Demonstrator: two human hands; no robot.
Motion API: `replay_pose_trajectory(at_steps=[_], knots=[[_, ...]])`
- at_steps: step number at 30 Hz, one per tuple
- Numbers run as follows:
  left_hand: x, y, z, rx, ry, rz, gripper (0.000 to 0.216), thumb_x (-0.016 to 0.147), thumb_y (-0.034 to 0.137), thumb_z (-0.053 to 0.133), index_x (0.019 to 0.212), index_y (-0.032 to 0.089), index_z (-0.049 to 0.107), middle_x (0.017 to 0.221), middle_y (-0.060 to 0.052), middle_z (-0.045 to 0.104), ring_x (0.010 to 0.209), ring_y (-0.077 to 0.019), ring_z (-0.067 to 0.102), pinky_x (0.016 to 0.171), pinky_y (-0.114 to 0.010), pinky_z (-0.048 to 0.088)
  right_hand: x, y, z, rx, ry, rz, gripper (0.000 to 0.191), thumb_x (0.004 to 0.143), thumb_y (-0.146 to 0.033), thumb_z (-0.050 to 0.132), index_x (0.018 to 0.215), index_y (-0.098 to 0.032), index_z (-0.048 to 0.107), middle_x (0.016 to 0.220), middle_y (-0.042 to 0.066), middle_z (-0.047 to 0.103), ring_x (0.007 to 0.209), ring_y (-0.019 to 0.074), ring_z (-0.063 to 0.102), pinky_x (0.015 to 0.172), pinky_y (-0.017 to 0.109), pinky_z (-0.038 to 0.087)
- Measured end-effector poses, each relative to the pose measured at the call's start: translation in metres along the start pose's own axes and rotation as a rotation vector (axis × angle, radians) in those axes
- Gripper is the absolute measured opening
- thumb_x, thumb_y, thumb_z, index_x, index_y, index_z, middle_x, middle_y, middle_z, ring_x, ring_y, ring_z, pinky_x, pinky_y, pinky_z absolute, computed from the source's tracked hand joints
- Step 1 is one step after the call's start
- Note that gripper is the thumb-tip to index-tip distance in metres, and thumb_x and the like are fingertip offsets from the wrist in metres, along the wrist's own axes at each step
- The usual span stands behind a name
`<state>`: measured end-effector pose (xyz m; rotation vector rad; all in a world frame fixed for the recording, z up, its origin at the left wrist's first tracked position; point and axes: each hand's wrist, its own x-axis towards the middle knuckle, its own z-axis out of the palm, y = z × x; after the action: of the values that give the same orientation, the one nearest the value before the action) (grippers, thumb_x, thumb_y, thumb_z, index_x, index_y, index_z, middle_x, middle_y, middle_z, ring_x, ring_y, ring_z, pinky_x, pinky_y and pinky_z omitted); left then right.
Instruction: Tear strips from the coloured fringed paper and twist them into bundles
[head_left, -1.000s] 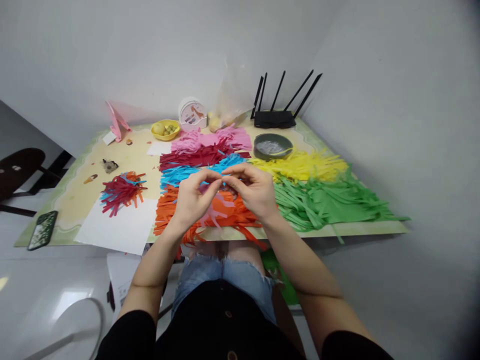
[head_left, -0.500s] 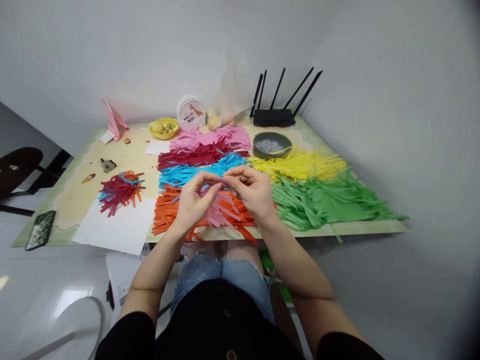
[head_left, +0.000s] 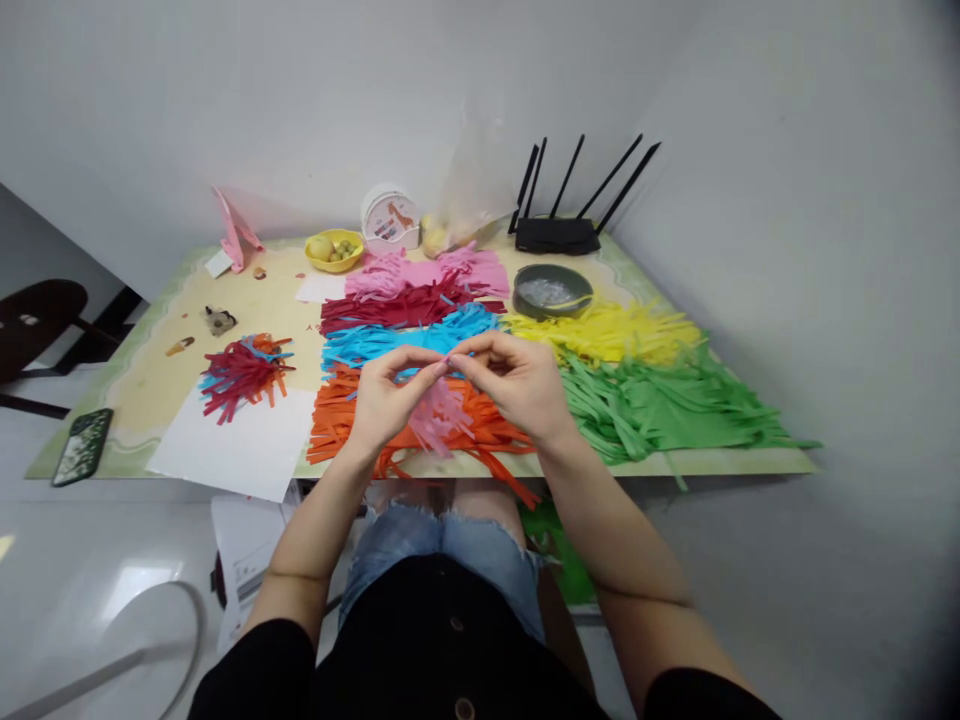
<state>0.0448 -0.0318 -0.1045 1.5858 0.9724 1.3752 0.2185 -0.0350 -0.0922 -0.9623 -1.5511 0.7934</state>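
Observation:
Both hands meet fingertip to fingertip above the orange fringed paper (head_left: pixel 337 418). My left hand (head_left: pixel 391 393) pinches the top of a pink paper tassel (head_left: pixel 441 415), whose strips hang below. Thumb and forefinger of my right hand (head_left: pixel 517 380) close on the same top from the other side. Behind them lie blue fringed paper (head_left: pixel 360 347), dark red fringed paper (head_left: pixel 382 311) and pink fringed paper (head_left: pixel 420 272). To the right spread yellow fringed paper (head_left: pixel 630 335) and green fringed paper (head_left: pixel 675 405). A bundle of red, blue and orange tassels (head_left: pixel 238 378) rests at left.
A grey round dish (head_left: pixel 525 302) holds something clear. A black router (head_left: pixel 559 237) stands behind it. A yellow bowl (head_left: pixel 337 263) of fruit and a white giraffe-print box (head_left: pixel 391 222) are at the back. White paper (head_left: pixel 240 445) and a phone (head_left: pixel 82 447) lie near the left front edge.
The pink strips hang slightly more bunched beneath the fingers. My right hand has shifted a little to the right, its fingertips still meeting the left ones. The camera view has moved slightly.

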Motion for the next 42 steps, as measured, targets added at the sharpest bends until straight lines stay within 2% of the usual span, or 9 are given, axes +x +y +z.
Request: replay_pose_trajectory(at_steps=[14,16,19,23,26,31,37,39,42], knots=[[-0.019,-0.016,-0.024,-0.221,0.019,-0.211,0.037,0.072,0.049,0.082,0.08,0.017,0.066,0.073,-0.001,0.07,0.066,-0.0127,0.065,0.067,-0.025,0.051,-0.005,0.003,0.048,0.034,0.152,0.019,0.018,0.084,-0.035,0.072,0.079,-0.018,0.07,0.051,-0.005,0.055,0.044,0.0081,0.047,0.047,0.022,0.038],[-0.027,-0.022,-0.051,-0.122,0.025,-0.215,0.036,0.075,0.049,0.079,0.083,0.016,0.066,0.076,-0.002,0.07,0.067,-0.0128,0.065,0.068,-0.025,0.05,-0.01,0.006,0.056,0.101,0.084,0.047,0.018,0.085,-0.036,0.071,0.085,-0.018,0.071,0.054,-0.005,0.058,0.044,0.008,0.048,0.047,0.022,0.039],[-0.039,-0.03,-0.131,0.191,0.163,-0.202,0.034,0.08,0.046,0.073,0.095,0.016,0.068,0.087,-0.006,0.073,0.079,-0.0177,0.067,0.076,-0.03,0.051,-0.021,0.015,0.059,0.215,-0.076,0.134,0.029,0.087,-0.039,0.069,0.108,-0.018,0.069,0.058,-0.005,0.062,0.043,0.0076,0.047,0.044,0.021,0.039],[-0.045,-0.042,-0.245,1.065,0.535,-0.204,0.027,0.093,0.031,0.055,0.107,0.013,0.069,0.105,-0.013,0.072,0.102,-0.0246,0.061,0.098,-0.042,0.043,-0.037,0.035,0.057,0.235,-0.107,0.248,0.033,0.09,-0.042,0.066,0.11,-0.017,0.069,0.058,-0.004,0.061,0.042,0.0081,0.047,0.042,0.02,0.038],[-0.032,-0.062,-0.27,1.2,0.472,-0.239,0.021,0.093,0.024,0.054,0.101,0.013,0.071,0.109,-0.015,0.071,0.113,-0.0289,0.055,0.105,-0.045,0.035,-0.049,0.05,0.06,0.238,-0.094,0.289,0.03,0.09,-0.043,0.065,0.103,-0.017,0.071,0.058,-0.004,0.061,0.042,0.0086,0.047,0.041,0.021,0.038],[-0.013,-0.096,-0.226,1.211,0.143,-0.303,0.011,0.086,0.021,0.06,0.088,0.017,0.07,0.112,-0.013,0.072,0.116,-0.0318,0.05,0.104,-0.049,0.03,-0.078,0.074,0.037,0.166,-0.011,0.344,0.028,0.09,-0.043,0.065,0.099,-0.018,0.072,0.059,-0.002,0.061,0.043,0.0098,0.049,0.041,0.022,0.04],[0.021,-0.068,-0.171,1.43,0.036,-0.131,0.033,0.094,0.035,0.049,0.104,0.015,0.074,0.127,-0.024,0.064,0.125,-0.049,0.042,0.097,-0.066,0.027,-0.107,0.106,-0.082,-0.285,0.309,0.337,0.031,0.09,-0.045,0.062,0.098,-0.018,0.074,0.07,0.004,0.071,0.051,0.0155,0.058,0.051,0.029,0.05],[0.051,-0.056,-0.132,1.34,-0.007,0.044,0.036,0.096,0.039,0.047,0.108,0.017,0.074,0.121,-0.022,0.067,0.121,-0.0458,0.047,0.099,-0.064,0.031,-0.104,0.113,-0.132,-0.542,0.407,0.319,0.032,0.091,-0.043,0.058,0.095,-0.017,0.075,0.088,0.011,0.077,0.069,0.0211,0.068,0.066,0.035,0.057],[0.097,-0.044,-0.027,1.016,-0.288,0.31,0.032,0.096,0.037,0.05,0.104,0.02,0.075,0.111,-0.016,0.072,0.106,-0.0334,0.061,0.1,-0.05,0.042,-0.088,0.129,-0.197,-0.752,0.452,0.372,0.031,0.092,-0.03,0.051,0.1,-0.013,0.076,0.108,0.017,0.077,0.097,0.0268,0.071,0.088,0.041,0.056]])
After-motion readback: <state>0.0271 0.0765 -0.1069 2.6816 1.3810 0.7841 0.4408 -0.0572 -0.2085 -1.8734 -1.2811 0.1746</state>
